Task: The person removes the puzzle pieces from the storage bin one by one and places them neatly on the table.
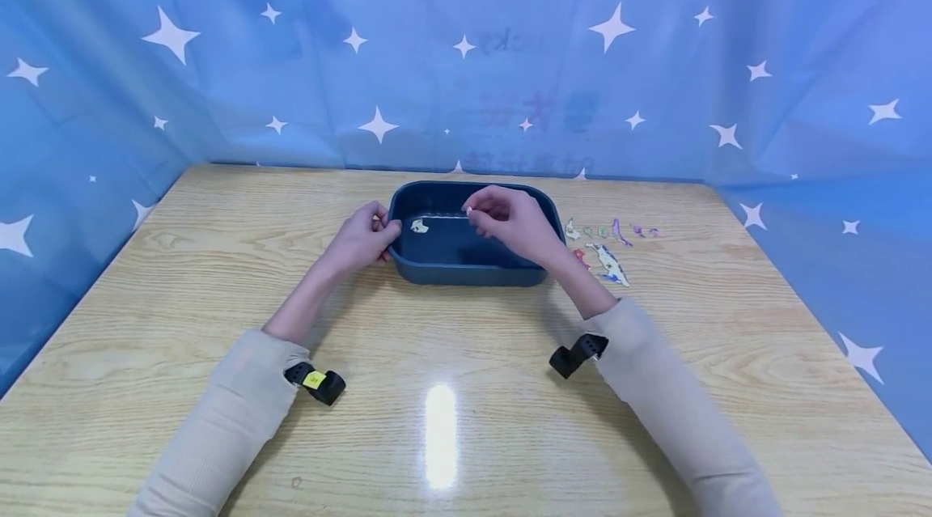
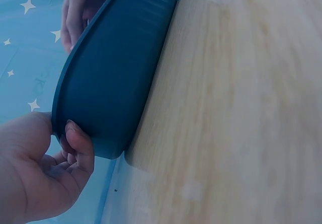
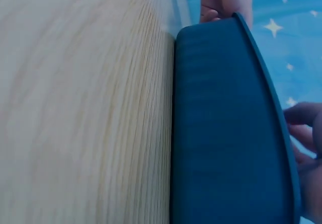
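A dark blue rectangular bin (image 1: 469,274) stands on the wooden table. My left hand (image 1: 364,235) grips its left rim, thumb over the edge and fingers curled beneath the lip, as the left wrist view shows. Above the inside of the bin, my right hand (image 1: 513,222) pinches a tiny whitish piece (image 1: 469,210) between thumb and forefinger; its kind is too small to make out. On the bin's floor at the left lies a pale, sticker-like cutout (image 1: 419,226). In the right wrist view the bin's wall hides part of the right hand (image 3: 308,143).
Right of the bin lie several small flat cutouts: a large pale one with blue (image 1: 610,264), a red one (image 1: 581,258), a purple one (image 1: 620,232) and smaller bits. Behind the table (image 1: 364,387) hangs a blue curtain (image 1: 451,96) with white stars.
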Available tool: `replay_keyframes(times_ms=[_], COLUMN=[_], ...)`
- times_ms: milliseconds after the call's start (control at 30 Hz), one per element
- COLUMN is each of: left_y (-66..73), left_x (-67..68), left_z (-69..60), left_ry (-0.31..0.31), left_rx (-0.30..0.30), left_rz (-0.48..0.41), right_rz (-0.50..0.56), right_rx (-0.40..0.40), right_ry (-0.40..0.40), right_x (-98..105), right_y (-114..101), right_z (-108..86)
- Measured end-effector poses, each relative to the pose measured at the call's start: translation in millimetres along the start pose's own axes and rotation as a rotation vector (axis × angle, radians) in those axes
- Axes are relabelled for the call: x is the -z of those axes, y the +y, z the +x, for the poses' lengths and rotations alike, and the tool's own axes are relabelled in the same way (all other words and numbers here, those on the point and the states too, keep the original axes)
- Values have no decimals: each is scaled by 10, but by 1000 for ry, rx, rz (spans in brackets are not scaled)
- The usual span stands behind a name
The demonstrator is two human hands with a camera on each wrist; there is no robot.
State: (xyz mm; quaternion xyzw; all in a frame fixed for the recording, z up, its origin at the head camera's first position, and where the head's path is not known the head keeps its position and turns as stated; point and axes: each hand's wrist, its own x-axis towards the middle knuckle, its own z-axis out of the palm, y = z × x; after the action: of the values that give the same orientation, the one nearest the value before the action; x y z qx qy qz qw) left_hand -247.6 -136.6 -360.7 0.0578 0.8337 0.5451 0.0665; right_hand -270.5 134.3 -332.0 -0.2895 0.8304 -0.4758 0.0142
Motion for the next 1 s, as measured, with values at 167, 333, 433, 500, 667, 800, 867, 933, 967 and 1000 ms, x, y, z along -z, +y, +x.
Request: replay_keyframes(times_ms=[167, 333, 433, 500, 667, 800, 867, 933, 967, 1000], left_y=[0, -15, -17, -13, -7, -7, -8, -10, -11, -11], left_x=[2, 7, 10, 11, 2, -6, -8, -4, -1, 0], left_z=[2, 7, 5, 2, -1, 2, 0, -1, -3, -7], left_ry=[-10, -6, -4, -3, 3, 2, 3, 3, 3, 3], left_rx=[-8, -8, -9, -10, -10, -16, -14, -12, -12, -10], left_rz=[-11, -17, -19, -15, -11, -7, -11, -15, -14, -15], right_rz=[12, 24, 18, 1, -62, -118, -146, -170, -181, -194], right_rx=[-24, -76, -102, -112, -164, -236, -280, -327, -349, -370], right_ry=[34, 70, 80, 90, 135, 165, 154, 134, 120, 106], right_x=[157, 337, 455, 539, 763, 945, 1035, 1120, 1160, 1200], right_y=[36, 90, 130, 151, 200, 301, 362, 421, 454, 485], right_z=[-155, -287, -364, -418, -573, -716, -795, -873, -909, -944])
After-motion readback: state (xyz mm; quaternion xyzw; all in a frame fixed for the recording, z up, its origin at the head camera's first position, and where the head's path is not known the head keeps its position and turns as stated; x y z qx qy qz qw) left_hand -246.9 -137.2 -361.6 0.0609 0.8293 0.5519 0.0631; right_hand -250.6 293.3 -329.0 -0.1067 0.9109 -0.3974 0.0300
